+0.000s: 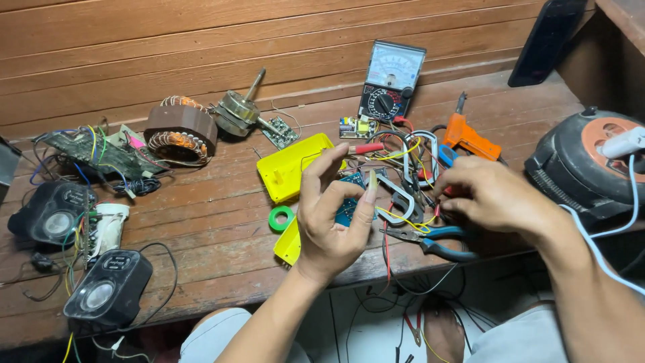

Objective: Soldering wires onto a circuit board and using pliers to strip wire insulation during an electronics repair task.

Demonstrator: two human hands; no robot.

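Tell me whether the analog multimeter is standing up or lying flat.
Standing, tilted back. The multimeter leans against the wooden wall, its dial and needle scale facing forward, its base on the wooden bench.

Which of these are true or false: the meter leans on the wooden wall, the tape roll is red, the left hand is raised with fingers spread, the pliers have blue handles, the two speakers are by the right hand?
1. The meter leans on the wooden wall. True.
2. The tape roll is red. False: it is green.
3. The left hand is raised, fingers spread. True.
4. The pliers have blue handles. True.
5. The two speakers sit by the right hand. False: they sit at the far left.
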